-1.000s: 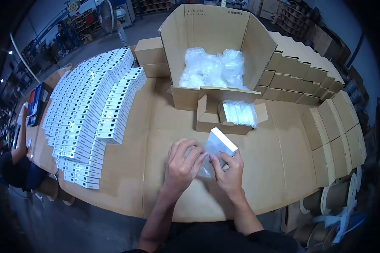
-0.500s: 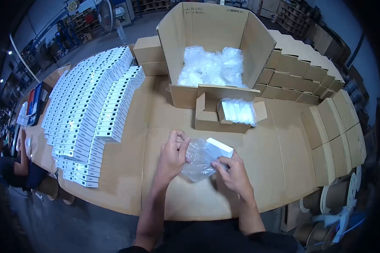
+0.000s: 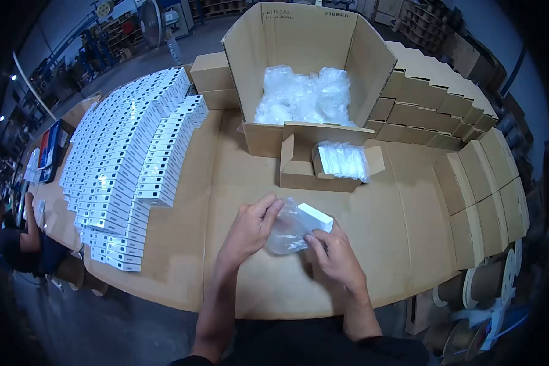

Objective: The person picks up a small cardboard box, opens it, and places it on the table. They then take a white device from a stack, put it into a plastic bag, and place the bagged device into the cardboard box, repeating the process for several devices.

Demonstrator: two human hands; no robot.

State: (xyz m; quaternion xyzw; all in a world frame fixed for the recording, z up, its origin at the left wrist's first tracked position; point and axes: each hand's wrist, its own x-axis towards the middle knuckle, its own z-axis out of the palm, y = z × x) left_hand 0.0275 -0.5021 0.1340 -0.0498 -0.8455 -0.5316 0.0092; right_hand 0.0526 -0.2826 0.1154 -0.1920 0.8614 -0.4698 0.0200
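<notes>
In the head view the clear bag (image 3: 285, 238) has spread wider between the left hand (image 3: 248, 229) and right hand (image 3: 337, 254) than a second ago, so its film seems loosened for the work, though I cannot tell whether the white box (image 3: 316, 217) is inside. Left fingers pinch the bag's edge, right ones grip box and bag above the table (image 3: 274, 290). I count one bag, one box held, one big carton (image 3: 305, 39) and one smaller carton (image 3: 314, 181); the stacked white boxes (image 3: 123, 152) are too many to count

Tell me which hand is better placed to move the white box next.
Right, most likely: the right hand already grips the white box, while the left hand is occupied pinching the clear bag beside it.
</notes>
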